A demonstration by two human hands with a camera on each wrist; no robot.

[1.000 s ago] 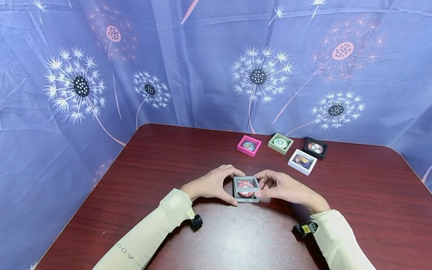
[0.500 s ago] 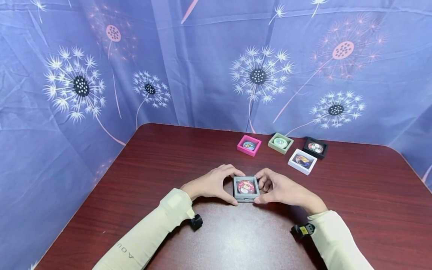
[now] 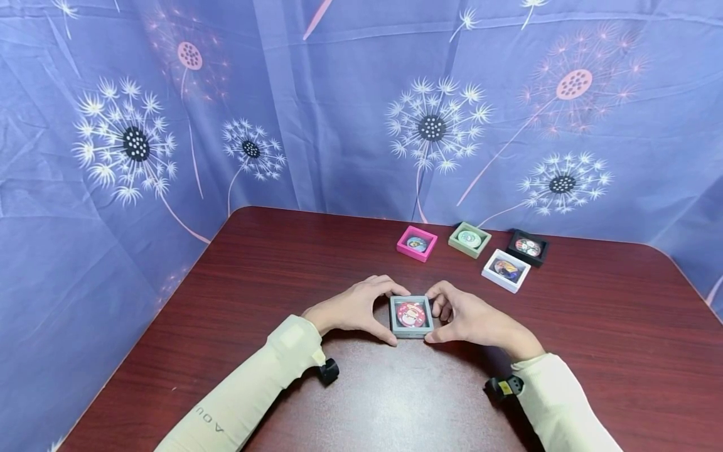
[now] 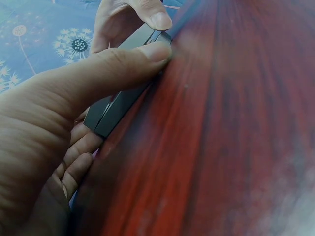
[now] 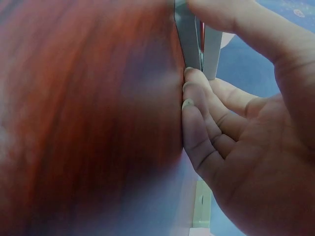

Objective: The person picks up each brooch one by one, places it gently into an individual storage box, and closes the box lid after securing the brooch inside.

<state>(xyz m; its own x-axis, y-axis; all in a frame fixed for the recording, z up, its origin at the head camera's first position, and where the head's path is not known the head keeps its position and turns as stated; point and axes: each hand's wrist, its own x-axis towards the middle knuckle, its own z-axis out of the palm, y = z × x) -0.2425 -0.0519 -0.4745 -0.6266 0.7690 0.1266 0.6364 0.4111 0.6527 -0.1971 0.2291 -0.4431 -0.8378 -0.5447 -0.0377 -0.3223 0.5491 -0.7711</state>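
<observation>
In the head view a grey square display case [image 3: 412, 331] with a round red badge [image 3: 410, 314] behind its clear window lies flat on the table. My left hand [image 3: 353, 309] grips its left side, thumb at the near corner and fingers at the far one. From the right, my right hand [image 3: 480, 318] pinches the opposite side between thumb and index finger, its other fingers curled. The left wrist view shows the case [image 4: 118, 109] edge-on under the left thumb [image 4: 110, 71]. A narrow gap parts the two frame halves of the case [image 5: 188, 42] in the right wrist view.
Toward the back stand a pink case [image 3: 401, 247], a green case [image 3: 454, 243], a black case [image 3: 543, 254] and a white case [image 3: 487, 274], each with a round badge. A blue dandelion-print cloth [image 3: 339, 113] hangs behind the dark red table [image 3: 282, 251].
The case's upper frame, tilted up a second ago, has come down over the badge. My right hand has shifted slightly left, its thumb down at the near corner. The left hand stays put.
</observation>
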